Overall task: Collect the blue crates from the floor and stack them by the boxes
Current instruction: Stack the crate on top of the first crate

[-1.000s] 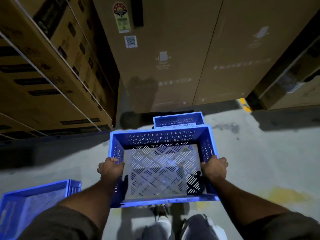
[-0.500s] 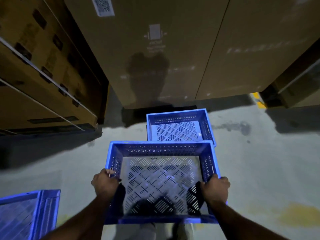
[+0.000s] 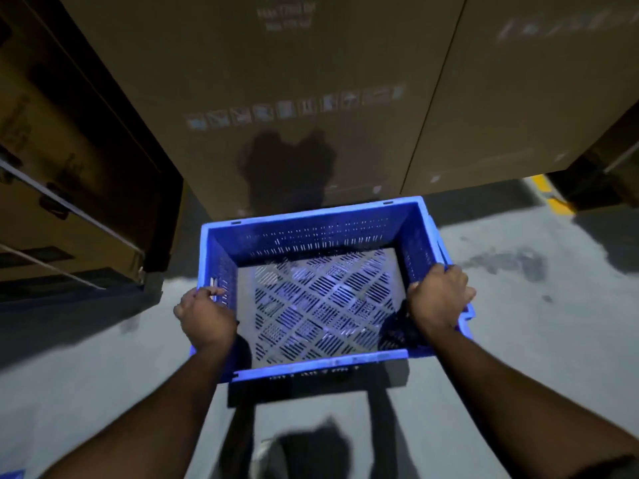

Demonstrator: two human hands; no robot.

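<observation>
Crate (image 3: 321,236), blue, slotted, empty

The cardboard boxes (image 3: 311,81) run past the top edge, their printed symbols blurred. A blue scrap (image 3: 10,474) is cut off at the bottom-left corner. Whether another crate sits beneath the held blue crate (image 3: 321,236) cannot be told.

A grey concrete floor (image 3: 518,340) with dark stains carries tall cardboard boxes (image 3: 311,81) at the far side and a strapped stack of boxes (image 3: 62,202) on the left; a yellow line (image 3: 549,195) is painted at right.
</observation>
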